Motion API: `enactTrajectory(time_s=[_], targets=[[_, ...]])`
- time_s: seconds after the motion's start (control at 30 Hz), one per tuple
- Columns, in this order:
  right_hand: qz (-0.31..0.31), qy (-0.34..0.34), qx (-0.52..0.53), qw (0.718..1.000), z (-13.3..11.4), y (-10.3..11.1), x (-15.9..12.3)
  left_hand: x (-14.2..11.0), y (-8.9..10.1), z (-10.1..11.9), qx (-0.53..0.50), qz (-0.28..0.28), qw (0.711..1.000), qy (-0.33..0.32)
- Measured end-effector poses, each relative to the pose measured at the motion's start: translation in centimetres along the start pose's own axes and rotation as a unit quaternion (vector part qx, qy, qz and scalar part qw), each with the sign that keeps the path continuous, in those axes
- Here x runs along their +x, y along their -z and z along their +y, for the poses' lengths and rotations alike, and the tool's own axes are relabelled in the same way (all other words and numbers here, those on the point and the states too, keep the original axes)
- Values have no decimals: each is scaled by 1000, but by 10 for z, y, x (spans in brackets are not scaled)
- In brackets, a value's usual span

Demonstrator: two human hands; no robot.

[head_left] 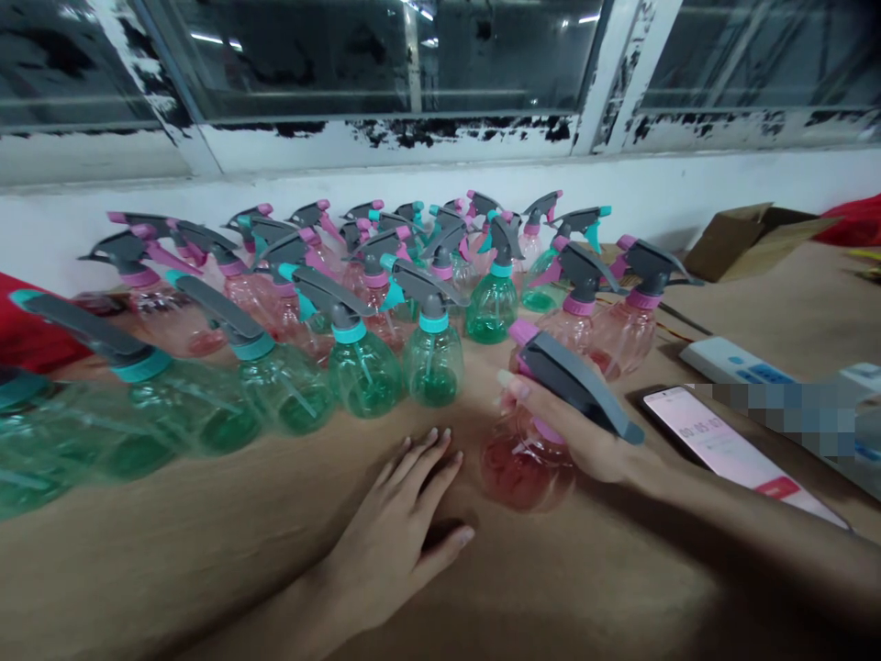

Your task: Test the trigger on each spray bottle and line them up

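Observation:
My right hand is wrapped round the neck of a pink spray bottle with a grey and pink trigger head. Its clear body has reddish liquid at the bottom, and it stands on or just above the table. To its left, my left hand lies flat on the tabletop, fingers spread, holding nothing. Just beyond that hand stand green spray bottles, the nearest being one with a teal collar and another beside it. Behind the held bottle are two pink spray bottles.
Several pink and green spray bottles crowd the table towards the wall. On the right lie a phone showing a timer and a white power strip. An open cardboard box sits at the back right, near red cloth.

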State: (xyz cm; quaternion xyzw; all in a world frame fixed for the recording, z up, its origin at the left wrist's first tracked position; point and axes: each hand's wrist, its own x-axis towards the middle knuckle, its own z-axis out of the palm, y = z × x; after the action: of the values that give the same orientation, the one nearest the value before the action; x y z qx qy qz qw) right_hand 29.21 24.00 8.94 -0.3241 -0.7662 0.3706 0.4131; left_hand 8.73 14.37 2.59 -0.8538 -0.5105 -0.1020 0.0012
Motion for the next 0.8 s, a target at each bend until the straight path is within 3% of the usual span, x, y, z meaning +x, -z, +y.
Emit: enactTrajectory(time_s=[0.5, 0.8], targets=[[9, 5, 47, 999, -12, -2, -1, 0, 0, -1, 2, -16, 1000, -3], [10, -99, 59, 993, -6, -5, -8, -1, -1, 0, -6, -15, 1000, 0]])
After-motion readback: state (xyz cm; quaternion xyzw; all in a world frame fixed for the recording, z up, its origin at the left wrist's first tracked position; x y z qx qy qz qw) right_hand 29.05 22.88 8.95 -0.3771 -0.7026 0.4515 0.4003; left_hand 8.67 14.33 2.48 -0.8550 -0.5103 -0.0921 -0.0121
